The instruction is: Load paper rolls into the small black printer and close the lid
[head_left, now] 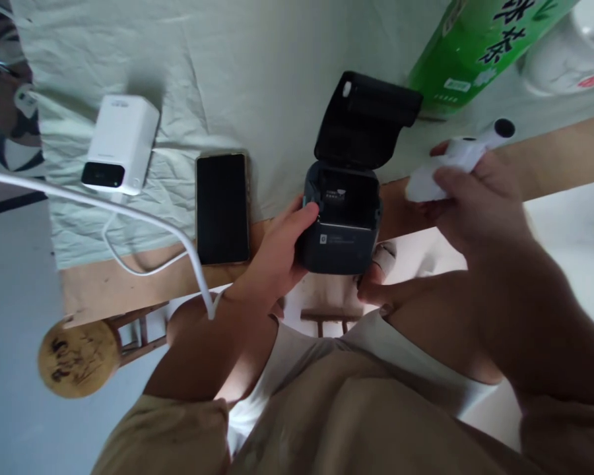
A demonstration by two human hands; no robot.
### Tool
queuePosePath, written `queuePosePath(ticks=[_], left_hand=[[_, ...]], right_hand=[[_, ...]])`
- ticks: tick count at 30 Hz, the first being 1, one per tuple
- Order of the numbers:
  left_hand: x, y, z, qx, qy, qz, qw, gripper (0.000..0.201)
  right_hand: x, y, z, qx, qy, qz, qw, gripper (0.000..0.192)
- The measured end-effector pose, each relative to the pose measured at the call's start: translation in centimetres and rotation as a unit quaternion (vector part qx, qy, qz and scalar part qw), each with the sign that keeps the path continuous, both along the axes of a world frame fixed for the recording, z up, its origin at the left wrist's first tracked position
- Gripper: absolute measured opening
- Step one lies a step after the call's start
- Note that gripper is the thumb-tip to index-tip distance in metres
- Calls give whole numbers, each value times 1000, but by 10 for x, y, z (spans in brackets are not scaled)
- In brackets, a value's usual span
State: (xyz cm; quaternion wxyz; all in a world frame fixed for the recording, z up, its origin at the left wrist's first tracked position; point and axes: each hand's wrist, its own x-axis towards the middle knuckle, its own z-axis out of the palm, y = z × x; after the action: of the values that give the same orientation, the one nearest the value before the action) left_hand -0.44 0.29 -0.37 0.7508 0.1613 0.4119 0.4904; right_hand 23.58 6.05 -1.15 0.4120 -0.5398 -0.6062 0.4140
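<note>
Centre frame — left hand point(277, 254) grips the open printer point(344, 218); right hand point(475, 198) clasps a white paper roll point(448, 168) — loading step, roll needs seating.

We are looking at a wooden table point(549, 155) that a wrinkled pale green cloth point(228, 72) is covering for the most part. Below its edge, a round wooden stool point(76, 359) is standing on a pale grey floor point(14, 316), in soft, dim light.
</note>
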Motion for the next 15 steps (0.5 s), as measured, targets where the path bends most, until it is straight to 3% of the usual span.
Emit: queuePosePath(ticks=[2,6,12,15], left_hand=[[1,0,1,3,5,1,1000,31],[1,-3,5,-3,21,11,1000,29],[0,-6,6,0,42,10,999,31],[0,-6,5,0,20,9,1000,32]], right_hand=[[0,-2,-3,71,-94,-43,992,27],[-11,-3,2,205,-211,-33,955,38],[-20,11,-6,109,-288,-60,949,53],[-5,7,-3,243,-215,-51,945,49]])
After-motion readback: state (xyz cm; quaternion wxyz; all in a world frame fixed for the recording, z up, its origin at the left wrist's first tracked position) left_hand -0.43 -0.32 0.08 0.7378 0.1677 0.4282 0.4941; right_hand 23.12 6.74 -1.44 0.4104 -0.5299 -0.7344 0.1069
